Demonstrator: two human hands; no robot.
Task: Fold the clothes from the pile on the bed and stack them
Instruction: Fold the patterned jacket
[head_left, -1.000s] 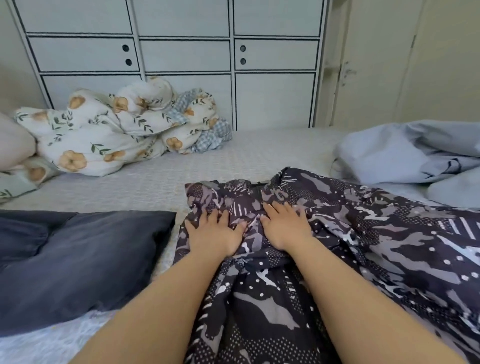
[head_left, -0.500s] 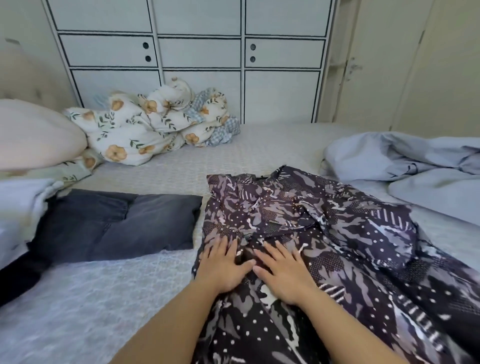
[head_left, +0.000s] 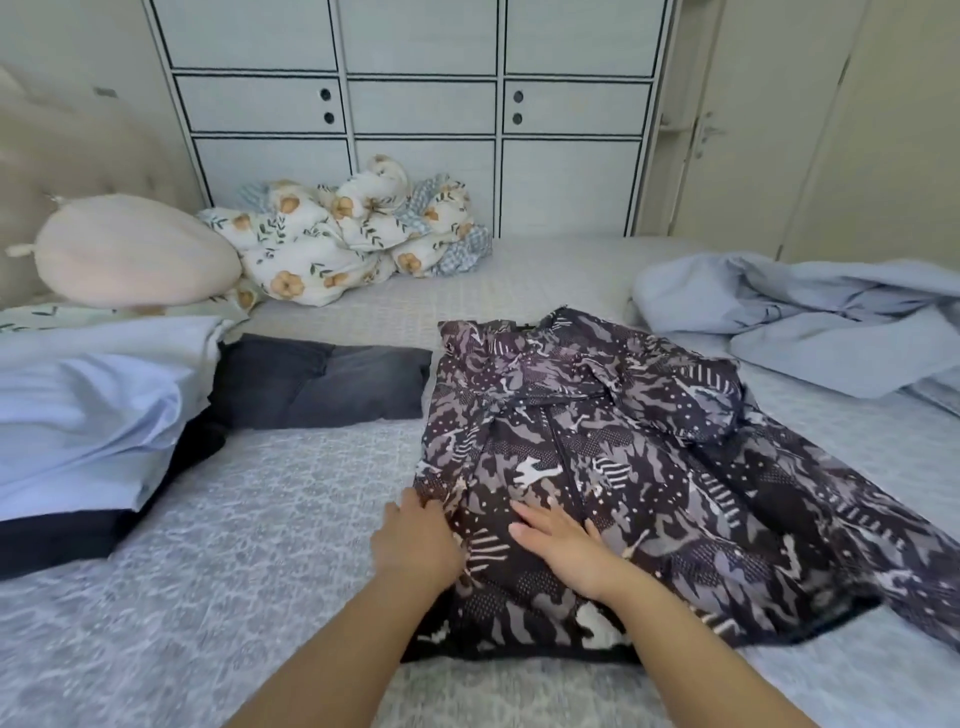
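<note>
Left hand (head_left: 415, 540) and right hand (head_left: 563, 545), fingers flat, press the patterned jacket (head_left: 623, 467)

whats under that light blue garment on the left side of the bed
A black garment sticks out below the light blue garment, and the dark grey folded piece runs in under its right edge. How far either reaches underneath is covered.

No readable text, labels, brands, numbers or signs can be made out anywhere in the head view.
</note>
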